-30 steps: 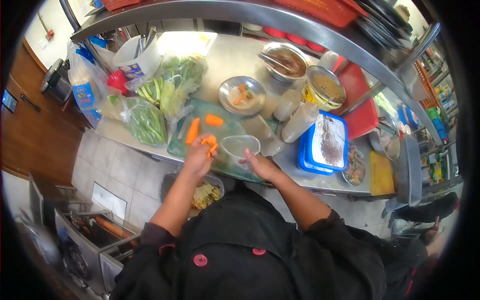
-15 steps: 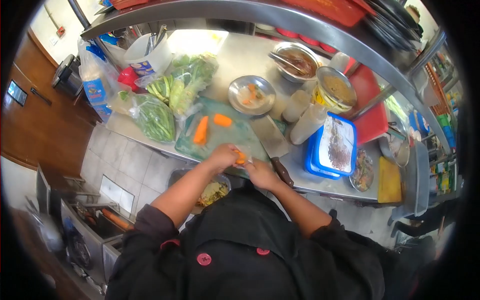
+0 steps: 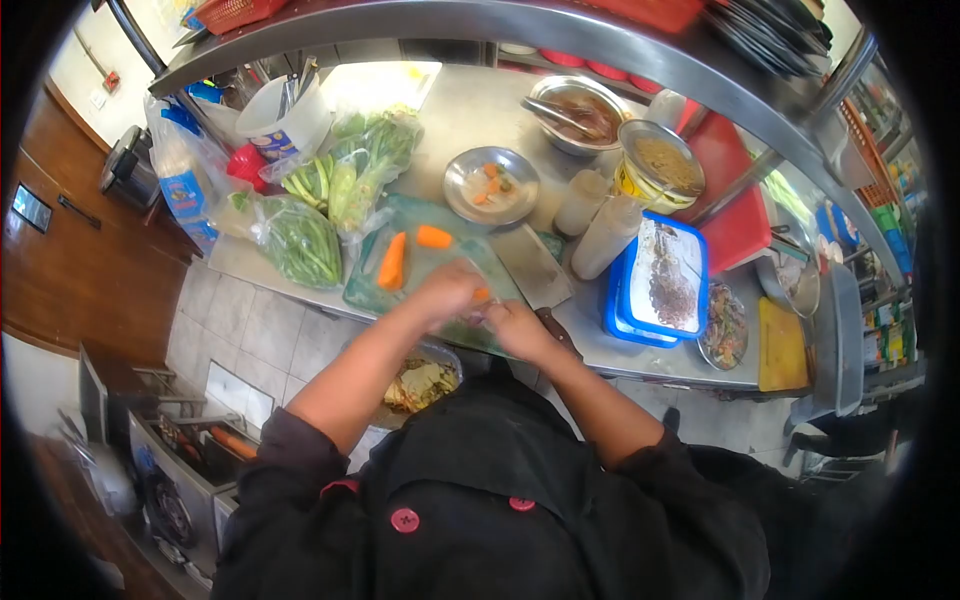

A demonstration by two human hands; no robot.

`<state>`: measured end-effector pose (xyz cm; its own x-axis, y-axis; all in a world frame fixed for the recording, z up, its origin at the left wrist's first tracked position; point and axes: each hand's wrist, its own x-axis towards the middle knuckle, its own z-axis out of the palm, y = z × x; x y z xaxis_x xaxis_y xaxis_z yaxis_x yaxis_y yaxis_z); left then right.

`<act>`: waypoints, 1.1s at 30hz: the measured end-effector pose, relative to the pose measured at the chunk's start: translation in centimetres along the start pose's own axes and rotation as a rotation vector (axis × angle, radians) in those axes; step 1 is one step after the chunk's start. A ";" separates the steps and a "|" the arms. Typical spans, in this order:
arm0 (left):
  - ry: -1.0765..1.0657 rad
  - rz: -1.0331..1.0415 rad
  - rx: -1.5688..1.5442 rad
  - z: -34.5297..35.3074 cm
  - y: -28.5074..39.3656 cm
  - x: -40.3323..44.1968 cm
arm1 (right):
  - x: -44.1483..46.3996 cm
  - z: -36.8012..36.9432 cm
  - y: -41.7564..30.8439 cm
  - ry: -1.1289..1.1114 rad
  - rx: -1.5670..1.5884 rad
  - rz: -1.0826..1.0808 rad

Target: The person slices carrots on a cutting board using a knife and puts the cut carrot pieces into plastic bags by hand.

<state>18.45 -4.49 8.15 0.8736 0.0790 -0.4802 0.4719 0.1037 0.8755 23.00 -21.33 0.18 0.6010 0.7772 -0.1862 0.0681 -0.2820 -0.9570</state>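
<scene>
Two carrot pieces lie apart on the green cutting board (image 3: 361, 291), nr its far L side. Long carrot pc (image 3: 392, 262): bright orange, tapered, one end wider, lengthwise approx. away from the person. Short carrot chunk (image 3: 434, 237): same orange, stubby, lying crosswise to the R of the long pc's far end. Both look peeled; surfaces smooth as far as res. allows.

Third bit of orange, the carrot bit (image 3: 481, 294), shows btwn the hands, over the board's near part; mostly hidden, shape unclear. L hand (image 3: 447, 292): fingers bent, right at this bit; can't tell if gripping. R hand (image 3: 517, 328): fingers curled, gripping clear plastic (image 3: 476, 312), outline blurred.

Cleaver (image 3: 530, 266): wide grey blade, dark handle, R of the hands, blade partly over board. Metal dish (image 3: 462, 205) just beyond board: small orange pcs + some pale/green bits inside. Bagged greens (image 3: 300, 240) L of board.
</scene>
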 end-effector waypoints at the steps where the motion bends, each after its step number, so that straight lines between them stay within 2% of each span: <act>1: -0.002 0.107 0.117 0.0 0.5 -0.3 | 0.1 -0.2 -0.4 0.002 0.003 -0.001; 5: 0.024 0.102 0.194 -0.5 0.7 1.3 | 0.4 -1.1 -3.7 0.038 0.022 -0.100; 8: 0.073 0.172 0.113 -0.7 1.9 3.2 | 0.9 -1.4 -4.8 0.074 0.015 -0.180; 9: 0.112 0.289 0.040 -0.9 2.1 3.6 | 0.8 -1.5 -4.9 0.097 0.026 -0.226; 10: 0.151 0.404 -0.034 -1.1 2.3 4.1 | 0.5 -1.9 -5.0 0.101 0.026 -0.223; 11: 0.147 0.402 -0.033 -0.9 3.7 3.4 | 0.0 -2.4 -5.0 0.119 -0.017 -0.185; 13: 0.242 0.358 -0.277 -0.7 6.5 2.1 | -1.1 -3.3 -4.4 0.137 -0.059 -0.144; 16: 0.284 0.447 -0.354 -2.7 8.2 3.1 | -3.3 -4.4 -2.2 0.243 -0.161 -0.054; 20: 0.377 0.451 -0.314 -5.1 11.5 4.3 | -5.8 -4.6 0.3 0.370 -0.287 0.004; 22: 0.463 0.472 -0.198 -6.2 13.4 5.4 | -6.8 -4.6 1.6 0.423 -0.367 -0.004; 24: 0.478 0.481 -0.129 -7.8 14.3 7.5 | -7.0 -4.4 3.6 0.459 -0.726 -0.142; 25: 0.496 0.487 -0.059 -8.6 14.4 8.7 | -7.1 -4.4 3.3 0.463 -0.727 -0.142; 27: 0.516 0.545 0.016 -10.5 13.6 12.1 | -7.3 -4.1 2.2 0.403 -0.895 0.053; 29: 0.531 0.594 0.090 -12.6 12.3 13.6 | -6.9 -4.0 4.1 0.414 -0.893 0.080; 31: 0.764 0.327 1.089 -14.6 11.3 14.1 | -6.8 -4.3 5.3 0.421 -0.891 0.111; 32: 0.971 0.387 1.123 -13.3 11.0 12.5 | -6.6 -4.4 5.0 0.389 -0.887 0.183; 33: 0.960 0.385 1.132 -12.6 9.6 11.5 | -6.4 -4.3 4.7 0.357 -0.877 0.257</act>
<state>31.57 9.86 10.37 0.7664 0.5596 0.3154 0.4707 -0.8233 0.3171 22.91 -30.11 -2.15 0.8760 0.4586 -0.1491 0.3823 -0.8489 -0.3650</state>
